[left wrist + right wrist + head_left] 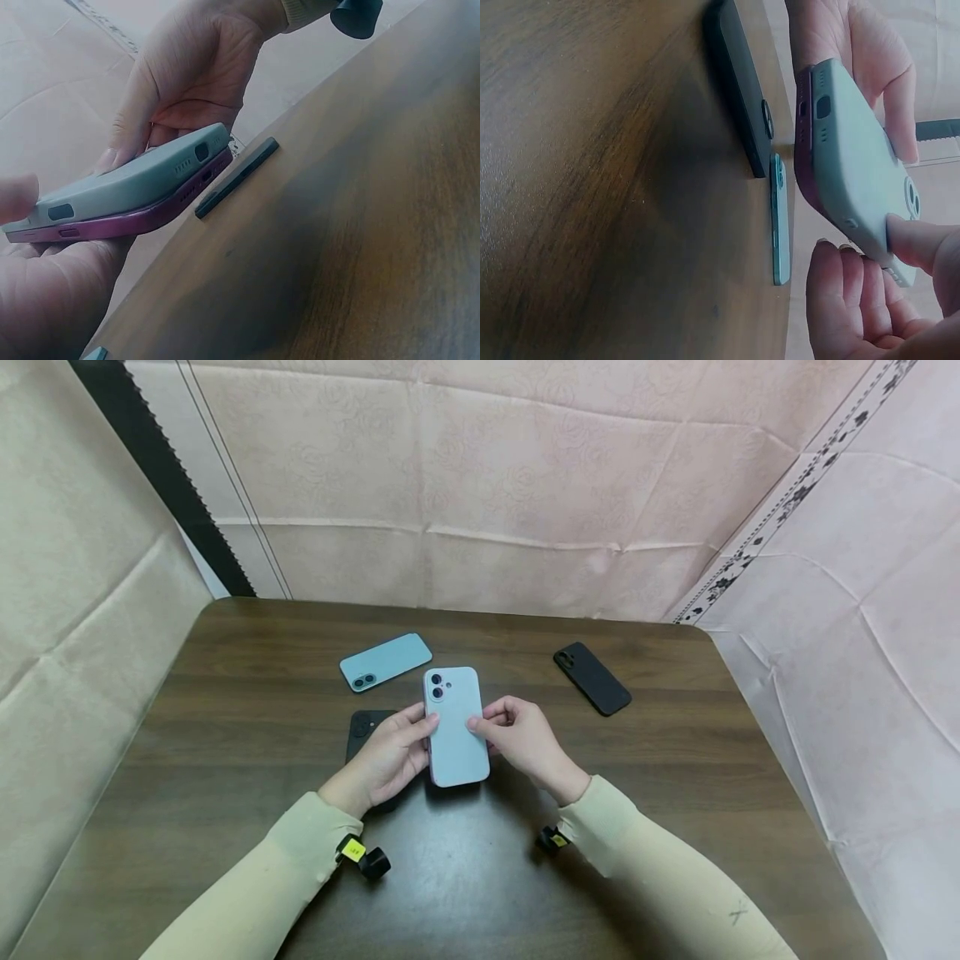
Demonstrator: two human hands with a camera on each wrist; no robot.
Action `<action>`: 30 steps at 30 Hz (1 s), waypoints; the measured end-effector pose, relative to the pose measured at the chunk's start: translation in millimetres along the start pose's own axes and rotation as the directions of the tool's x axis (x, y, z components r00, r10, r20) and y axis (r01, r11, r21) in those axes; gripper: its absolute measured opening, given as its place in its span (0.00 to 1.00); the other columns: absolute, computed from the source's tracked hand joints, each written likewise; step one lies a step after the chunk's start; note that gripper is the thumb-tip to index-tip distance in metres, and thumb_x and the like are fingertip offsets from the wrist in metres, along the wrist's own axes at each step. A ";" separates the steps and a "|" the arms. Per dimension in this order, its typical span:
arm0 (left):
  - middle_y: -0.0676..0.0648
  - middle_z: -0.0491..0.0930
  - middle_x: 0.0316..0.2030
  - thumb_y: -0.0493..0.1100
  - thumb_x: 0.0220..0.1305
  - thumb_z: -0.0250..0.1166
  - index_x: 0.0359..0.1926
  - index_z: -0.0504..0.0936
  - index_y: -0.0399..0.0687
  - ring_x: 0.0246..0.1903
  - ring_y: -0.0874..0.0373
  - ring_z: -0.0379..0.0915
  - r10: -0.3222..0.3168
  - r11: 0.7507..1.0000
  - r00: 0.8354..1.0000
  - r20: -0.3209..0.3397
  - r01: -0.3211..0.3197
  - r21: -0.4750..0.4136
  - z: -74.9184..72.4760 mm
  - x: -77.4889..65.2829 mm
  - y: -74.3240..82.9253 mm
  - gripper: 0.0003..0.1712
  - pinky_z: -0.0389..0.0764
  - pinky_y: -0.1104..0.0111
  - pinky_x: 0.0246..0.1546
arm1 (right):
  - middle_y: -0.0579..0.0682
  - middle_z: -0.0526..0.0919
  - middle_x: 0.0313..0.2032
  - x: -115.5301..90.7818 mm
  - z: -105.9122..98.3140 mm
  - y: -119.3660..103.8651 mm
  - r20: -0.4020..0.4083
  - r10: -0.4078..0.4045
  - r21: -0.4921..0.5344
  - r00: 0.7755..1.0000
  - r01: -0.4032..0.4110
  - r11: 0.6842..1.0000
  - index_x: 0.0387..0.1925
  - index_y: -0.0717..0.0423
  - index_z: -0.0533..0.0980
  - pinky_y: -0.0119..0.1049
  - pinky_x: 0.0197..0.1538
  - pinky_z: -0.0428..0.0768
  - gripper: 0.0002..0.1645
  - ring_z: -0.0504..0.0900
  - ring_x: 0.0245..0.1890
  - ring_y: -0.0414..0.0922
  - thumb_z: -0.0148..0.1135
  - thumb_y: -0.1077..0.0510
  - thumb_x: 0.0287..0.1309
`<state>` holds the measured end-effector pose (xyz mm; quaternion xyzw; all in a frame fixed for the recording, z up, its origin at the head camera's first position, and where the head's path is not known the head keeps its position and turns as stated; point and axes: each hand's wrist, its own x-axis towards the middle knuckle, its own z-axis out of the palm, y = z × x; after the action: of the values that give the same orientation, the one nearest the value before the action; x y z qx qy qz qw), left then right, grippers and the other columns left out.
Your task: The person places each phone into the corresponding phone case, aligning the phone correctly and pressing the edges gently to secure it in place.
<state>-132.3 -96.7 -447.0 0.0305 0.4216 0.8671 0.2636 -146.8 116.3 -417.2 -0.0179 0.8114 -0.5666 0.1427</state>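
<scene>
In the head view, a pale blue phone case (459, 735) with its camera corner at the upper left is held above the middle of the table. A purple phone case (142, 223) lies flat against its underside, seen in both wrist views. My left hand (393, 753) grips the stacked pair from the left, thumb on the pale face and fingers underneath. At the right edge my right hand (521, 739) pinches the pale case between thumb and curled fingers. Partly hidden behind the left hand, a black phone case (363, 727) rests on the table.
A light blue phone case (390, 662) lies at the back, left of the held pair. Farther right lies another black phone case (594, 680). The brown wooden table (225, 735) meets hanging pale cloth (510, 485) at its back and sides.
</scene>
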 end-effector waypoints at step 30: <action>0.48 0.63 0.68 0.41 0.76 0.47 0.73 0.54 0.44 0.67 0.56 0.59 0.092 0.996 0.988 -0.125 -0.089 0.029 -3.1 1.8 3.2 0.29 0.65 0.61 0.63 | 0.57 0.81 0.39 -3.7 1.4 4.5 0.205 0.047 0.014 0.978 -0.050 0.999 0.44 0.60 0.76 0.49 0.44 0.82 0.12 0.85 0.35 0.49 0.61 0.55 0.65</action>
<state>-136.1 -99.7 -447.0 -0.0021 0.4455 0.8735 0.1964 -142.3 117.3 -421.1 -0.0548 0.7873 -0.5657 0.2392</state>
